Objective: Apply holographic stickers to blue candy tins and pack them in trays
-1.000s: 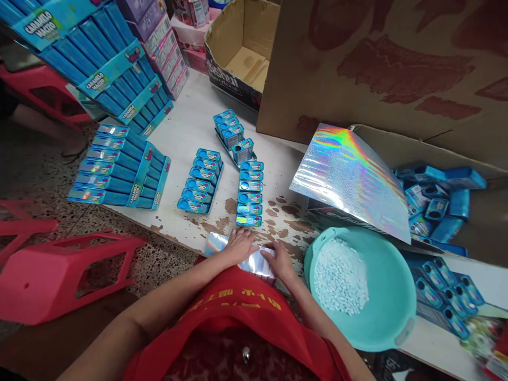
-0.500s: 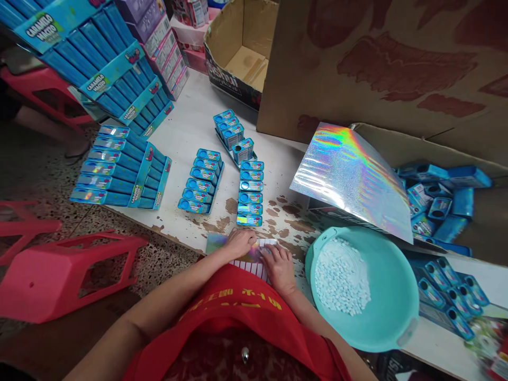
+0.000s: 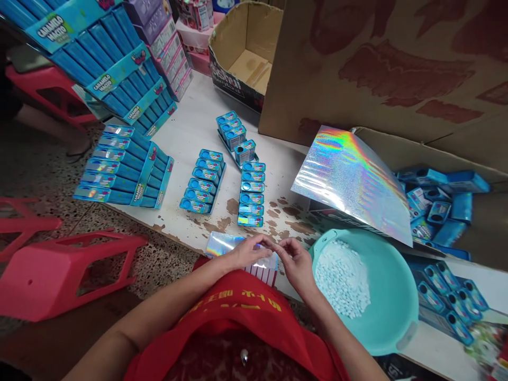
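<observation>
My left hand (image 3: 251, 251) and my right hand (image 3: 297, 262) meet at the fingertips, both pinched closed. Whatever is between them is too small or hidden to make out. Just below lies a shiny holographic sheet (image 3: 220, 244) at the table's front edge, partly covered by my left hand and forearm. White strips with dark lines (image 3: 262, 274) show at its right end, near my red apron (image 3: 238, 301). Beyond the hands stand a row of small blue boxes (image 3: 251, 198) and a second blue row (image 3: 201, 185) in a tray.
A turquoise basin (image 3: 391, 296) with pale blue candies sits to my right. Behind it a large holographic sheet (image 3: 349, 185) rests by an open carton of blue boxes (image 3: 452, 206). Blue display boxes (image 3: 123, 172) stand at left, near a red stool (image 3: 59, 275).
Both hands have lifted from the sheet, and their fingertips have come together above it. The right hand has moved slightly right. More of the sheet's shiny left part shows.
</observation>
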Demonstrator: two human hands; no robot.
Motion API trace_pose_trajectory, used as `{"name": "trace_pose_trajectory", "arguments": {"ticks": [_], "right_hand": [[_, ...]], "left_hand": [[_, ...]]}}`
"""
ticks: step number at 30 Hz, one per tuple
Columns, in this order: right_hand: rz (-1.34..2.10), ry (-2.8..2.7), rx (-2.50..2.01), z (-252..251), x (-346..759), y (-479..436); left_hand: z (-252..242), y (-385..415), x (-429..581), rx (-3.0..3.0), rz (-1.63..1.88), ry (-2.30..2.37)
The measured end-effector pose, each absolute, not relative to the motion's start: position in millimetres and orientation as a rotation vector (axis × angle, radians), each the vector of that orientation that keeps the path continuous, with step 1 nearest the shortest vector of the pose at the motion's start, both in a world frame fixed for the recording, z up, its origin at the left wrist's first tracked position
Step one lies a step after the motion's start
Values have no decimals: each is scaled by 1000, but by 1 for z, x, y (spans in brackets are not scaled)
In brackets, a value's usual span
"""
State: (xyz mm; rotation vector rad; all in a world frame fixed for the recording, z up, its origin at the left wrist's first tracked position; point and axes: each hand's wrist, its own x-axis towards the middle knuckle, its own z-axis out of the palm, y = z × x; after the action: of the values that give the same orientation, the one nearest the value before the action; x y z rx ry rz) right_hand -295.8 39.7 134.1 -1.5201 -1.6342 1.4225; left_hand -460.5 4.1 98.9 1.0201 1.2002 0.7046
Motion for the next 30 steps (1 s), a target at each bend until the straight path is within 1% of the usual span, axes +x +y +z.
{"name": "trace_pose_trajectory", "arguments": {"ticks": [4,10,12,15,20,23,25,28,30], "right_hand": [[1393,-1455,-1552,123,-319,51],[1101,-1472,-1581,98,-385,88],[991,-1519,-1607,90,-402,102],[904,-1554,-1654,79,-413,116],[930,-1538,-1683,69,-408,121],[1022,-1478,-1681,69,-406,120],[1038,-1481,-1723,69,-407,122],[1022,-1488,-1826,71,-408,126],[1089,-1458,-1818,72,-406,128]], "left_hand": [[108,14,-476,947,630,1365],[130,55,-541,1328,585,1739],[127,70,-556,1411,559,1797],[108,84,-564,1445,591,1803],[70,83,-558,1095,885,1586],[61,81,-558,1014,959,1558],[58,81,-560,1028,918,1607],[57,82,-561,1034,763,1803],[57,79,-559,1038,692,1909]]}}
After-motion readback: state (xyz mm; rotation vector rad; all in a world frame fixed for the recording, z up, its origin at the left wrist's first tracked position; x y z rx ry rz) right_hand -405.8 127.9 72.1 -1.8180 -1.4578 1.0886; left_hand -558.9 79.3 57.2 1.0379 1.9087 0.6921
